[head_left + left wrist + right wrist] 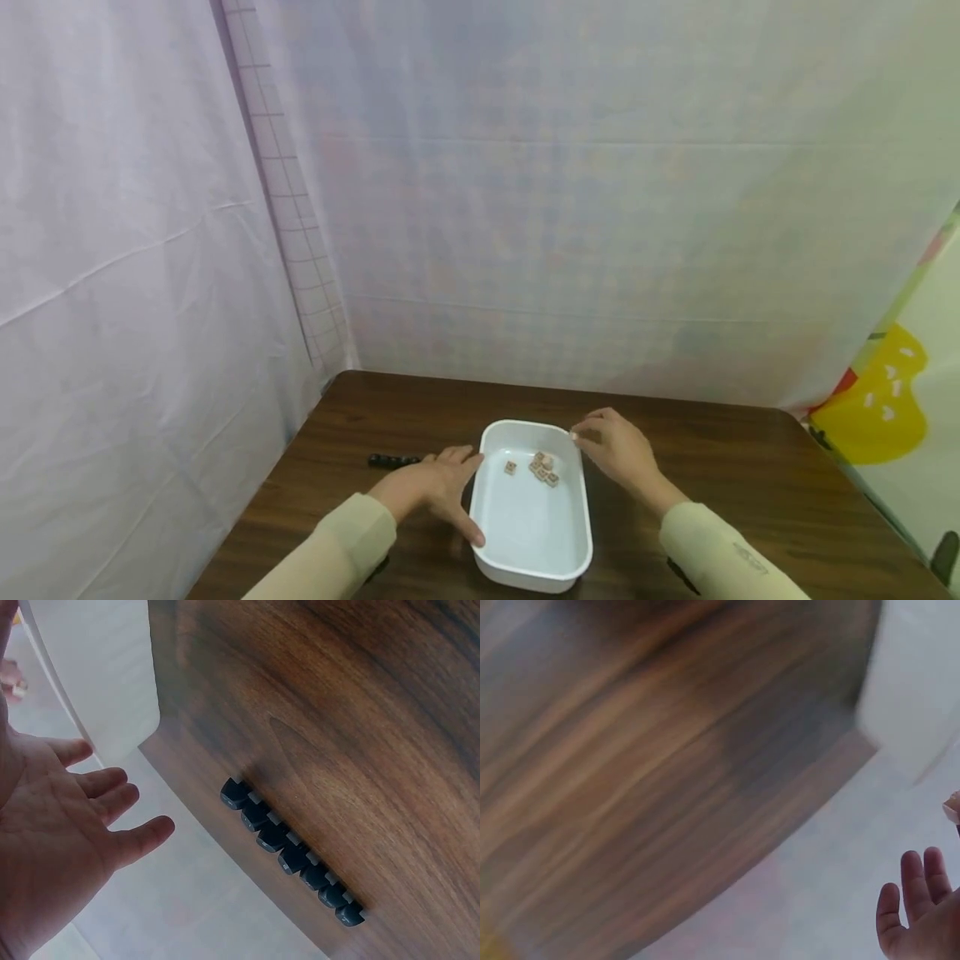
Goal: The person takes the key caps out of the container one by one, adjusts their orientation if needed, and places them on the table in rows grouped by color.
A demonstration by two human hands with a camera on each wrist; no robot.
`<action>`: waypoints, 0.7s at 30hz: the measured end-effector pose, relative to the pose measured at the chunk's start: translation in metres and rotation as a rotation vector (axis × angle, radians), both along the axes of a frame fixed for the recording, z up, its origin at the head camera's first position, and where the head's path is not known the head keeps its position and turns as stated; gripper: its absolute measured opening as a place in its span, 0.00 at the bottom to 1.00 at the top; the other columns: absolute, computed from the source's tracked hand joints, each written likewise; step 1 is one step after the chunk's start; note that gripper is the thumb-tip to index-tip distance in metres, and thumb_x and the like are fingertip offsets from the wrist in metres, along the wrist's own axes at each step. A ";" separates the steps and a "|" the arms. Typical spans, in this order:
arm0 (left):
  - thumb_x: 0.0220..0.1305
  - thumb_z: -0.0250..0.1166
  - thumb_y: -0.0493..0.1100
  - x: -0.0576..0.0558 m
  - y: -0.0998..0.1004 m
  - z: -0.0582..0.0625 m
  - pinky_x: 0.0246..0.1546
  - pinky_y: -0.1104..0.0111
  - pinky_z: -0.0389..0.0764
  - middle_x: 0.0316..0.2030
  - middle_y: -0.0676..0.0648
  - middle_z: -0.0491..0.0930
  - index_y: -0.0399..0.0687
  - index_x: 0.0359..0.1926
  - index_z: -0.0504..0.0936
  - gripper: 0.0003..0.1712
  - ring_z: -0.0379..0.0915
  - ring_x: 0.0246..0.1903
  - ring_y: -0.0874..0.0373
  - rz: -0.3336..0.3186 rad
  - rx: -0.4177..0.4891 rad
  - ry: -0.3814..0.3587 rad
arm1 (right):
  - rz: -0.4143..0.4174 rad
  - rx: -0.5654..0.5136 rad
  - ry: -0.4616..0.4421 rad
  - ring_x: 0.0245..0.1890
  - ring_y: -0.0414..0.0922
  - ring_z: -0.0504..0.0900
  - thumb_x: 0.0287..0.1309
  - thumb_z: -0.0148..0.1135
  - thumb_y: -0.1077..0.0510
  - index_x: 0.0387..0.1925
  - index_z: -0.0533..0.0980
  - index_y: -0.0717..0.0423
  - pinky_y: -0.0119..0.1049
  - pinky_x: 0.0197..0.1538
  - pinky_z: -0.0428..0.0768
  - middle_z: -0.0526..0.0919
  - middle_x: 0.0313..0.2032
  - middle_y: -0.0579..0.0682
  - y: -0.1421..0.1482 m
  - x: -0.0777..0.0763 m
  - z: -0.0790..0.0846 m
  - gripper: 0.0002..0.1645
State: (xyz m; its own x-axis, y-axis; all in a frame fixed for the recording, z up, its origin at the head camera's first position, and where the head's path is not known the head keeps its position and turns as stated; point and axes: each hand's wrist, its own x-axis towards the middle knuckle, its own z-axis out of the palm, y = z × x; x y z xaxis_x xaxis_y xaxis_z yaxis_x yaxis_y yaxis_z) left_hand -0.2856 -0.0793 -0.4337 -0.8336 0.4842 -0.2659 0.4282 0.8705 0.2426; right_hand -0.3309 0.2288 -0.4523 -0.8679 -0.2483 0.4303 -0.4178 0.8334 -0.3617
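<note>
A white rectangular tray [525, 533] holds several small pale cubes [543, 472] with brown marks, most of them clustered toward its far right. One cube [511, 468] sits apart to their left. My left hand [438, 486] rests along the tray's left side with fingers spread and the thumb at the rim. Over the far right corner, my right hand [618, 450] pinches a small pale piece [952, 806] between thumb and index finger, its other fingers [913, 877] extended. That piece is mostly hidden, so its markings cannot be made out.
A row of small black keycap-like pieces [289, 847] lies on the brown wooden table [720, 467], left of the tray and beyond my left hand. White curtains [570, 208] hang behind the table and at the left. A yellow patterned surface [877, 408] shows at the right.
</note>
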 end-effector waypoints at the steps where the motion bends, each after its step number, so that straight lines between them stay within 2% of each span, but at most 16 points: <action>1: 0.37 0.77 0.73 0.000 0.000 0.000 0.69 0.46 0.56 0.75 0.40 0.53 0.49 0.77 0.55 0.71 0.49 0.73 0.45 0.001 0.002 -0.002 | -0.016 0.004 -0.005 0.43 0.55 0.83 0.58 0.71 0.53 0.37 0.86 0.50 0.56 0.42 0.80 0.83 0.44 0.54 0.008 0.000 -0.002 0.07; 6: 0.37 0.77 0.73 0.001 0.000 0.001 0.69 0.46 0.57 0.74 0.40 0.54 0.48 0.77 0.55 0.71 0.49 0.73 0.45 0.000 0.011 -0.008 | -0.066 0.059 -0.060 0.35 0.51 0.84 0.60 0.69 0.52 0.38 0.85 0.50 0.52 0.34 0.80 0.87 0.38 0.50 0.041 0.001 -0.015 0.08; 11: 0.37 0.77 0.73 0.000 -0.001 0.001 0.69 0.46 0.57 0.74 0.41 0.54 0.48 0.77 0.56 0.71 0.49 0.73 0.45 0.001 0.003 -0.002 | -0.071 0.102 -0.094 0.29 0.44 0.81 0.58 0.70 0.51 0.38 0.84 0.49 0.47 0.31 0.78 0.85 0.31 0.44 0.053 0.000 -0.029 0.08; 16: 0.38 0.77 0.73 0.000 -0.001 0.000 0.69 0.47 0.57 0.74 0.41 0.54 0.48 0.77 0.55 0.71 0.50 0.73 0.45 -0.004 0.001 0.003 | -0.063 0.090 -0.141 0.31 0.45 0.81 0.56 0.71 0.53 0.43 0.83 0.49 0.49 0.33 0.78 0.85 0.33 0.44 0.052 0.000 -0.040 0.12; 21: 0.37 0.77 0.73 -0.001 0.000 0.000 0.69 0.47 0.57 0.74 0.40 0.54 0.48 0.77 0.55 0.71 0.50 0.73 0.45 -0.010 -0.004 0.008 | -0.010 0.015 -0.229 0.36 0.47 0.83 0.51 0.74 0.55 0.49 0.81 0.52 0.50 0.39 0.80 0.85 0.35 0.47 0.054 0.002 -0.051 0.22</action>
